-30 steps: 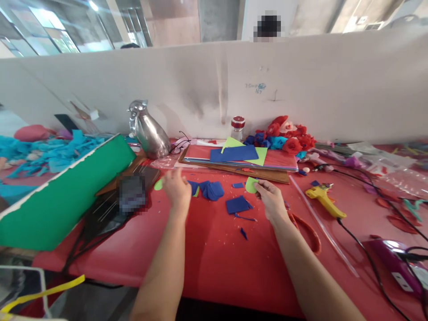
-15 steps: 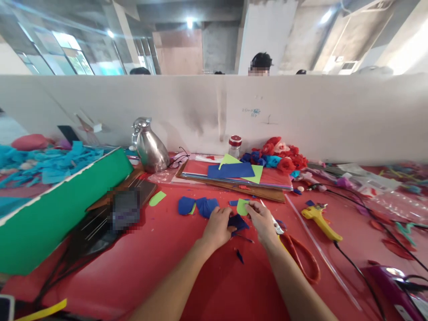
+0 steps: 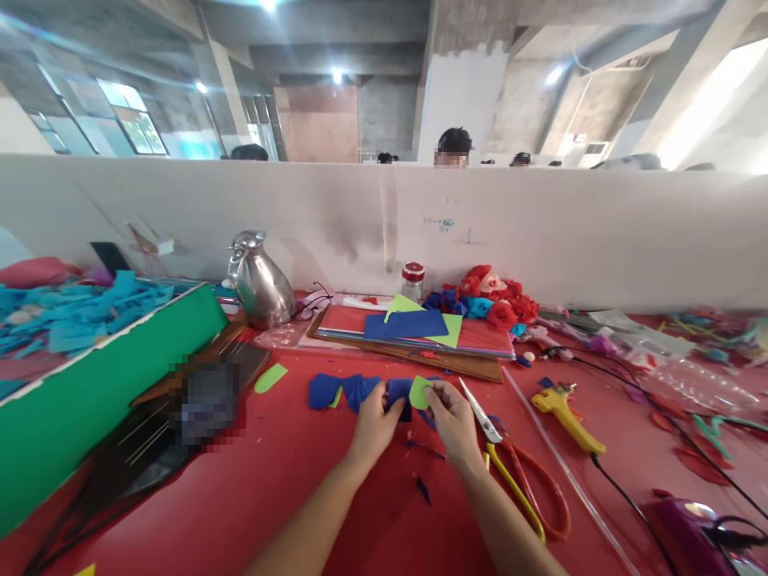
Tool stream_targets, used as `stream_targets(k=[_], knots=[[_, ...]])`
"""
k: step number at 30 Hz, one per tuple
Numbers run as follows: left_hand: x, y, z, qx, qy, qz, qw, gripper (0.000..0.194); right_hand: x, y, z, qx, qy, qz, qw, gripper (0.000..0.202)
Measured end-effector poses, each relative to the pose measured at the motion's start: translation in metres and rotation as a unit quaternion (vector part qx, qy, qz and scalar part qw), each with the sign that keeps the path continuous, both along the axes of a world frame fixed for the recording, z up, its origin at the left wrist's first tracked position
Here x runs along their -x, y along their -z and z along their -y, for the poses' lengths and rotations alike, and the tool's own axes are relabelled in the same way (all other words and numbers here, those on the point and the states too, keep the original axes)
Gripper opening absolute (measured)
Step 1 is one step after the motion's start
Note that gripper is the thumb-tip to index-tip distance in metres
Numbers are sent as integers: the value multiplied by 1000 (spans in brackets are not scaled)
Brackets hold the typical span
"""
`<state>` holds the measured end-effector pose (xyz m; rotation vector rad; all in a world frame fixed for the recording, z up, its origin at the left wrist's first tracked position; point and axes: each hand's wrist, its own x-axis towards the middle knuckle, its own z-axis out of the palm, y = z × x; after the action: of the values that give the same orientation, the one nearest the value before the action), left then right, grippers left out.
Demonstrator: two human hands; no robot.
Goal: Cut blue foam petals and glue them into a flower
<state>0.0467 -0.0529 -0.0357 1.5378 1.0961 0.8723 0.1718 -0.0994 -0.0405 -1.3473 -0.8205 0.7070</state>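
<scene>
My left hand pinches a piece of dark blue paper, lifted a little off the red table. Between the thumb and fingers of my right hand is a small light green paper piece with a rounded end, right beside the blue one. Crumpled blue pieces lie just left of my left hand, with a bit of green showing under them. Another green paper piece rests farther left. Scissors with red and yellow handles lie beside my right hand, blades partly spread.
A yellow glue gun with a black cord lies to the right. Behind are stacked paper sheets, a steel jug, a lidded jar and paper flowers. A green box stands left. A white partition closes the back.
My left hand has raised the blue paper from the table, close to the green piece in my right hand. The whole view has shifted slightly, and more of the scissors shows.
</scene>
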Motion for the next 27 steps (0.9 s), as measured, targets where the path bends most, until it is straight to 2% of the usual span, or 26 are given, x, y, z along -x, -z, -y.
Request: stream_targets(k=[3,6,9,15,21,27], knots=[[-2,-4,2,139,63,178,972,28,6,1,1,-6,-29,31,999,26],[-2,-7,3,225,93,211,947,32,10,1,3,-2,-26,92,995,23],[0,-7,1,238,87,208,945,38,10,2,4,-2,-12,125,992,21],[2,-4,-3,257,31,238,936,40,10,7,1,-16,-6,140,990,21],[-2,-4,0,250,51,253,933,35,14,6,2,-22,-36,179,983,20],[1,-6,-3,267,37,273,923,28,4,1,5,3,-3,211,977,21]])
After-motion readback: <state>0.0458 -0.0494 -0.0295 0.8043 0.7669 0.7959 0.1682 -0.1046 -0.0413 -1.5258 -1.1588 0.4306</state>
